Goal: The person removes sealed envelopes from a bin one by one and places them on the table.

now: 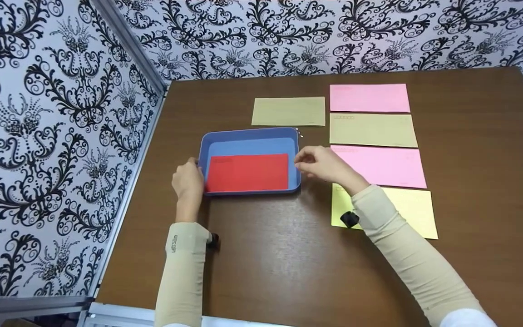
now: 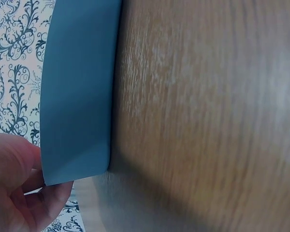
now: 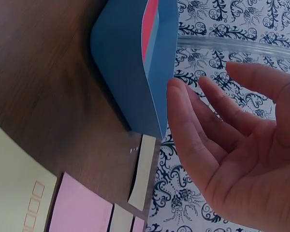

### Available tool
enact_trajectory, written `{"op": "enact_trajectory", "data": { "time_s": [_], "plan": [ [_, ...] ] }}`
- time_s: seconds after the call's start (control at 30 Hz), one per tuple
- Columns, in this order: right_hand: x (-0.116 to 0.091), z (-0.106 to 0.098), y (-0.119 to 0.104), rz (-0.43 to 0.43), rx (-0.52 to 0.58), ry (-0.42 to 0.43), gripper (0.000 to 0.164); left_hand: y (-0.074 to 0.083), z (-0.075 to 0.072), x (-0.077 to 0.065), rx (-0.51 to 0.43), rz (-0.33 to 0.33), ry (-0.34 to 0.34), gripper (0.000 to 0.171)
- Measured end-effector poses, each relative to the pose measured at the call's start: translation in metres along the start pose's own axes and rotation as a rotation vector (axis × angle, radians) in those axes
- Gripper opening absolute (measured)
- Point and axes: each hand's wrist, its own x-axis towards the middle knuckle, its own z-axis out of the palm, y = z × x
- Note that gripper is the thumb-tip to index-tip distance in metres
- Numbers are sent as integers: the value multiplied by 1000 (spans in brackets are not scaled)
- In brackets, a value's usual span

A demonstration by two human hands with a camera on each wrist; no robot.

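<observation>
A blue tray [image 1: 252, 146] sits on the table, with a red envelope [image 1: 248, 173] lying flat inside it toward the near side. At the tray's left side, my left hand [image 1: 188, 180] grips the wall; the left wrist view shows its fingers [image 2: 48, 205] bent at the tray's corner, partly hidden by the wall. My right hand [image 1: 327, 165] hovers just off the tray's right side. Its fingers [image 3: 183, 130] are loosely curved and apart from the thumb, holding nothing. In the right wrist view a gap shows between this hand and the tray.
Right of the tray, a column holds a pink envelope [image 1: 369, 98], a tan envelope [image 1: 372, 131], another pink envelope [image 1: 388, 168] and a yellow envelope [image 1: 409, 209], partly under my right arm. Another tan envelope [image 1: 288, 111] lies behind the tray. Small white bits [image 1: 301, 135] lie by its far right corner.
</observation>
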Motion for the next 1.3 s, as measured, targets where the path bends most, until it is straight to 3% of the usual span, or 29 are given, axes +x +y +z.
{"op": "enact_trajectory", "data": {
  "time_s": [0.37,0.77,1.3],
  "plan": [
    [12,13,-1,-16,-42,-7,41,1,-1,-1,5,-4,-4,31],
    [19,30,-16,56,-74,-73,66,1,-2,-1,12,7,-7,30],
    [37,52,-19,86,-27,-87,67,-2,1,1,0,11,8,28]
  ]
}}
